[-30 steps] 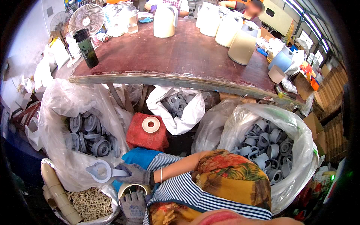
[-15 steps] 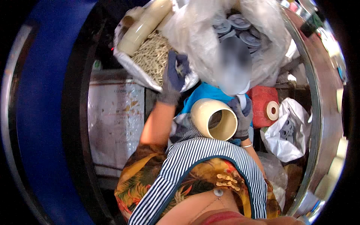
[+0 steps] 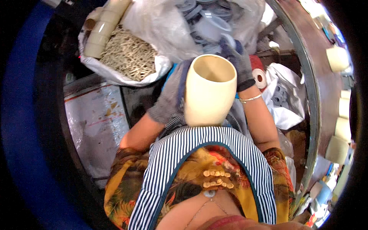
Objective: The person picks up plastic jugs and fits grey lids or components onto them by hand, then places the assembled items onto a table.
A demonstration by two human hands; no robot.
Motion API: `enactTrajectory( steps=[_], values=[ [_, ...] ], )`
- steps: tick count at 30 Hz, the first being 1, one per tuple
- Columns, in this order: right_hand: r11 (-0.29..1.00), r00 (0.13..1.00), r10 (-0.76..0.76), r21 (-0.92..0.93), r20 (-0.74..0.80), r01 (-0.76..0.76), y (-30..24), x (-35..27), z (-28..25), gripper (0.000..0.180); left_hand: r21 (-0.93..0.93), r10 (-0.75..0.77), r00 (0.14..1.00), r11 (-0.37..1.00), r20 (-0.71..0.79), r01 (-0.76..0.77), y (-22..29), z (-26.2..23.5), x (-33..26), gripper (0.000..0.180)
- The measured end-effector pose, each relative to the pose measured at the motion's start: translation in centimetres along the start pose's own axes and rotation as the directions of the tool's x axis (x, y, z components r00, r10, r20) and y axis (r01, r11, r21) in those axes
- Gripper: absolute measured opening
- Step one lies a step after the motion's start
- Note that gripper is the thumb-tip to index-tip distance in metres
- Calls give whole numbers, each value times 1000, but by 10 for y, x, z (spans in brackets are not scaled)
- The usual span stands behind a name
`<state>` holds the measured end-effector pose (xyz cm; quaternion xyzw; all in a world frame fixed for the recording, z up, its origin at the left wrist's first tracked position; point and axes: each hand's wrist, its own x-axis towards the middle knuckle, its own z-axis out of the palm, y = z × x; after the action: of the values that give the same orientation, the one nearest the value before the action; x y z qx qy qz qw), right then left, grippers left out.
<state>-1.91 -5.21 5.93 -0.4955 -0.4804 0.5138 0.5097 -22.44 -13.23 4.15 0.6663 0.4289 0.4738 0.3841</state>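
A cream barrel-shaped plastic vessel (image 3: 210, 101) stands upright against my striped apron, its round mouth facing up. My left hand (image 3: 172, 90), in a grey and dark blue glove, grips its left side; the fingertips are hidden behind it. At the far right of its rim is my right hand (image 3: 238, 63), gloved alike. Its thumb and fingers are closed round a small pale plastic piece (image 3: 229, 40), whose full shape I cannot make out. Just beyond lies a translucent round lid (image 3: 213, 28), in an open clear plastic bag (image 3: 153, 28) of grey round lids.
A white sack (image 3: 111, 78) at far left holds small beige sticks (image 3: 128, 55) and a stack of cream vessels (image 3: 101, 32). On the right are a red container (image 3: 258, 74) and a white bag (image 3: 291, 119) with grey parts. A metal-edged table (image 3: 303, 57) curves along the right.
My left hand has left the sack of beige sticks and now grips the vessel. The vessel has turned mouth-up. My right hand has moved up toward the bag of lids, and the view has shifted.
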Motion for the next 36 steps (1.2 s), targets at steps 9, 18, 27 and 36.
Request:
enactTrajectory(
  steps=[9, 18, 27, 36],
  values=[
    [943, 953, -215, -301, -215, 145, 54, -9, -8, 36, -112, 175, 943, 982, 282, -149, -15, -9, 20, 44],
    [865, 848, 493, -6, 197, -501, -43, -47, -43, 34, -505, -125, 958, 828, 259, 245, -47, 19, 17, 54],
    [850, 844, 523, 6, 115, -527, -15, -33, -38, 32, -788, -309, 824, 267, 475, 554, -46, 31, 28, 70],
    [897, 892, 441, -54, 101, -438, 10, -35, -43, 28, -739, -309, 823, 366, 476, 565, -49, 29, 26, 76]
  ],
)
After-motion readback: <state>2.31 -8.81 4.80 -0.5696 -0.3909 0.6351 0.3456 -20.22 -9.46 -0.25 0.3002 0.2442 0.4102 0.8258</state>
